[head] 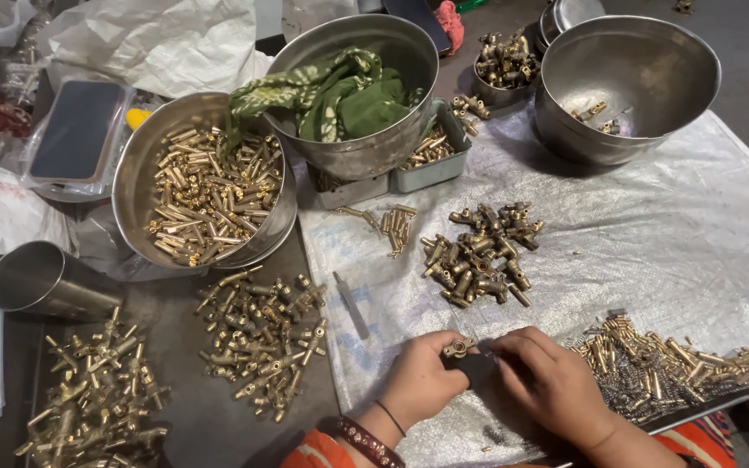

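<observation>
3 big steel bowls far, 1 steel cup left. 4 loose brass heaps on counter. Near centre: left hand pinches 1 brass fitting; right hand curled closed beside it, fingertips touching.

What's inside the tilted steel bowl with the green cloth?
The tilted steel bowl holds a crumpled green patterned cloth draped over its rim. Anything beneath the cloth is covered and cannot be seen.
</observation>
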